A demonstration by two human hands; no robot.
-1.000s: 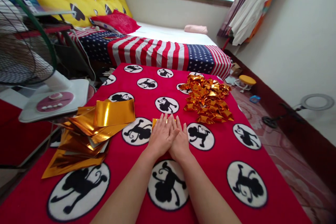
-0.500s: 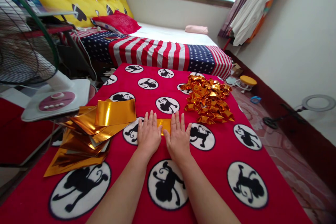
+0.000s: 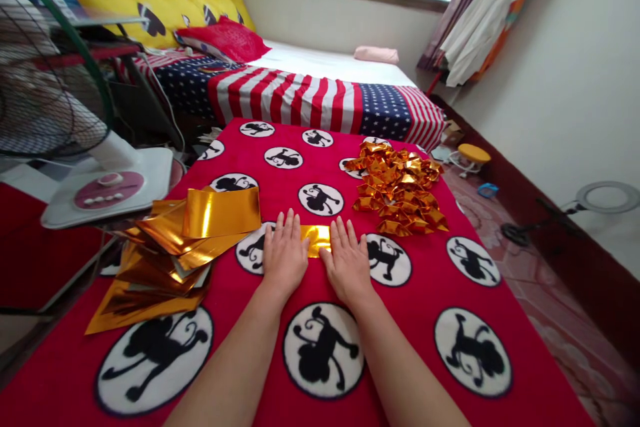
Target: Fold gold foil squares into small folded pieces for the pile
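Observation:
A strip of shiny gold foil paper (image 3: pixel 317 241) lies across the middle of the red cloth, its two ends covered by my hands. My left hand (image 3: pixel 286 255) rests flat on the left end, fingers stretched forward. On the right end my right hand (image 3: pixel 346 260) also lies flat and open, its thumb pointing inward at the strip's near edge. To the left is a loose, fanned stack of gold foil sheets (image 3: pixel 220 212). Beyond my right hand sits a heap of folded gold foil pieces (image 3: pixel 400 190).
The red cloth (image 3: pixel 400 347) carries round black monkey prints. A fan (image 3: pixel 120 180) stands at the left edge. Behind is a bed (image 3: pixel 300 97) with a stars-and-stripes cover. On the floor at right are a yellow stool (image 3: pixel 473 153) and a ring-light stand (image 3: pixel 607 197).
My right hand has slid a little to the right along the foil strip, so more of the strip shows between my hands. My left hand stays almost in place.

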